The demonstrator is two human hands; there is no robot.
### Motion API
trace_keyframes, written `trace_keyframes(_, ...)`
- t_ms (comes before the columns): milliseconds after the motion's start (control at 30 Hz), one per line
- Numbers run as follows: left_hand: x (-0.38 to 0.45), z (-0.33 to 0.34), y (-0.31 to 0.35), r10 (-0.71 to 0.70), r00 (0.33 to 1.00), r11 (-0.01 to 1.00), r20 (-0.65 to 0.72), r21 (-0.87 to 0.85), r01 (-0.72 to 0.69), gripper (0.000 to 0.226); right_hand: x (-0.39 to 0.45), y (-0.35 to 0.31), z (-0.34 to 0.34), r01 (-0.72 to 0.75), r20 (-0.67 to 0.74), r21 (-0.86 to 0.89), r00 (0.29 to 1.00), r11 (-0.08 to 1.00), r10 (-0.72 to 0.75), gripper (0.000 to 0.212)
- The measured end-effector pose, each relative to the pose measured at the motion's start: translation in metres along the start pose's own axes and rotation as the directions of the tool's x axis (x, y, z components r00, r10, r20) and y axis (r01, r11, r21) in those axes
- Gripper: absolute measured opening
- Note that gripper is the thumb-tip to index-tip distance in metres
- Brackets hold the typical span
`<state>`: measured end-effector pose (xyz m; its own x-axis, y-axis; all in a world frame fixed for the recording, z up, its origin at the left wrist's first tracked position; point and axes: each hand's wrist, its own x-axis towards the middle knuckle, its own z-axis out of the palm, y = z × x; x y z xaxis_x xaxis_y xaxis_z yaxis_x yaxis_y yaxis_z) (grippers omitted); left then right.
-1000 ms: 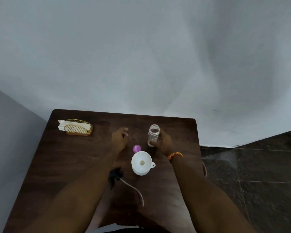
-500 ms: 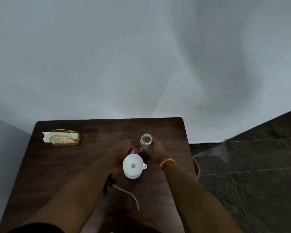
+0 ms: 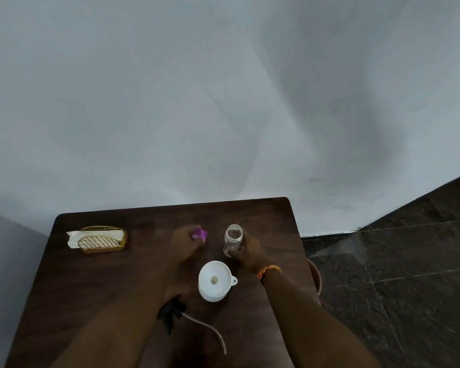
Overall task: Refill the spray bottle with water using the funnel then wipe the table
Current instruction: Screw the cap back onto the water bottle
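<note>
A clear uncapped bottle (image 3: 233, 239) stands upright on the dark wooden table (image 3: 96, 288). My right hand (image 3: 250, 252) grips its lower part from the right. My left hand (image 3: 185, 244) holds a small purple piece (image 3: 199, 233), blurred, to the left of the bottle. A white funnel (image 3: 215, 280) sits mouth-up on the table just in front of both hands. The black spray head (image 3: 170, 312) with its thin tube (image 3: 210, 330) lies by my left forearm.
A gold wire napkin holder (image 3: 102, 239) with white napkins stands at the table's back left. A white wall rises right behind the table. Dark tiled floor (image 3: 396, 274) lies to the right, with a round rim (image 3: 315, 277) showing past the table's right edge.
My left hand went to the purple piece beside the funnel, took it, and has lifted it back and left. My right hand has kept hold of the bottle. The view has tilted.
</note>
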<state>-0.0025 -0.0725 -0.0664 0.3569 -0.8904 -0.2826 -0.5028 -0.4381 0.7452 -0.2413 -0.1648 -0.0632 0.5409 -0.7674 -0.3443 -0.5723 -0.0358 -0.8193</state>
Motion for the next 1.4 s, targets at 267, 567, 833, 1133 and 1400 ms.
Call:
trace_keyframes(267, 0.001, -0.041, 0.113, 0.322, 0.947, 0.938, -0.022, -0.13, -0.322, 0.037, 0.005, -0.055, -0.009, 0.064, -0.152, -0.003, 0.986, 0.998, -0.064, 0.056)
trace_keyframes(567, -0.016, -0.065, 0.158, 0.567, 0.823, 0.823, 0.04, 0.016, -0.568, 0.042, -0.003, -0.094, -0.036, 0.131, -0.18, -0.154, 0.971, 0.979, -0.158, 0.06)
trace_keyframes(833, -0.043, -0.06, 0.187, 0.623, 0.781, 0.777, 0.042, -0.142, -0.613, 0.046, -0.027, -0.107, -0.046, 0.189, -0.237, -0.111, 0.948, 0.976, -0.211, 0.052)
trace_keyframes(1133, -0.059, -0.054, 0.184, 0.294, 0.95, 0.803, -0.103, -0.513, -0.304, 0.017, -0.055, -0.109, -0.057, 0.204, -0.245, -0.118, 0.942, 0.972, -0.227, 0.057)
trace_keyframes(1400, -0.06, -0.043, 0.185, 0.172, 0.96, 0.834, -0.219, -0.487, -0.261, 0.026, -0.066, -0.106, -0.059, 0.216, -0.263, -0.098, 0.936, 0.972, -0.234, 0.058)
